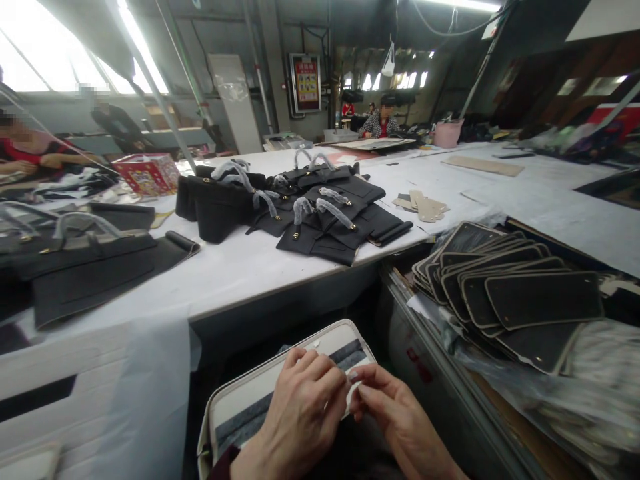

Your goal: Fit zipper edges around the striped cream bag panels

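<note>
A cream panel (280, 373) with rounded corners, piped edges and dark grey bands lies tilted in front of me, below the table edge. Over its right part, my left hand (305, 400) is closed with its fingers curled. My right hand (395, 413) meets it from the right, thumb and forefinger pinched together. Something small and whitish shows between the fingertips, too small to name. The left fingertips are hidden behind the hand, and my forearms cover the panel's lower edge.
Black handbags (330, 220) with plastic-wrapped handles lie on the white table (240, 267); another black bag (100, 260) is at left. Stacked dark panels (545, 300) fill a box at right. Beige pieces (427, 205) and a red patterned box (147, 175) lie farther back. People sit beyond.
</note>
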{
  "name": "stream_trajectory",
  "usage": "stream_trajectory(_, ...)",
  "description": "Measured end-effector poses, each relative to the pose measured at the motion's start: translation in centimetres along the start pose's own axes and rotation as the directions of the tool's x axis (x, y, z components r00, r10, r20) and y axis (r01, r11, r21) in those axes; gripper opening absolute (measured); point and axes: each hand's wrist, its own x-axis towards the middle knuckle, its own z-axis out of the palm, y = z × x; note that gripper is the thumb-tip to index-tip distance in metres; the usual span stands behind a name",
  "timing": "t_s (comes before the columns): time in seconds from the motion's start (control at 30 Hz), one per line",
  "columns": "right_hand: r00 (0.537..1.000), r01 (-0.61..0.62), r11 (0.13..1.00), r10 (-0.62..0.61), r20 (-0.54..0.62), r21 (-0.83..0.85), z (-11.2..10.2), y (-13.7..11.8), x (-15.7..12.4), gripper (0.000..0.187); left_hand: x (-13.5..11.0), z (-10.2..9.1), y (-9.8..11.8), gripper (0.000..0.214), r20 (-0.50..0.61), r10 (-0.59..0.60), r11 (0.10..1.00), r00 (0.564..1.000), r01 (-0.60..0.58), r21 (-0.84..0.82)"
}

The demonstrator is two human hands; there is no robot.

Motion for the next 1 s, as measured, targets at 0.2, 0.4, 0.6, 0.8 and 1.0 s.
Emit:
stream_trajectory(0.2, 0.971, 0.141, 0.945, -0.19, -0.147, -0.296, -0.8, -0.2, 0.6, 0.034, -0.2, -0.9, 0.2, 0.019, 0.035, -0.225, 0.929, 0.974, 0.225, -0.293)
stream_trajectory(0.4, 0.924, 0.21, 0.79, -0.353, -0.148, -0.576, -1.0, -1.0, -0.5, 0.024, -0.5, -0.7, -0.1, 0.013, 0.017, -0.243, 0.93, 0.97, 0.238, -0.28)
stream_trajectory(0.6, 0.791, 0.441, 0.409, -0.598, 0.13, -0.799, 0.5, -1.8, -1.4, 0.011, -0.7, -0.5, 0.6, 0.008, 0.021, -0.19, 0.955, 0.982, 0.19, -0.228)
stream_trajectory(0.8, 0.791, 0.452, 0.278, -0.564, 0.236, -0.848, 0.5, -1.7, -1.4, 0.021, -1.2, -0.3, 1.4, 0.019, 0.088, -0.137, 0.951, 0.987, 0.156, -0.267)
stream_trajectory(1.0, 0.873, 0.386, 0.511, -0.471, 0.125, -0.768, -0.2, -1.9, -1.6, 0.014, -1.5, 0.3, 0.9, 0.011, 0.189, -0.219, 0.918, 0.957, 0.268, -0.292)
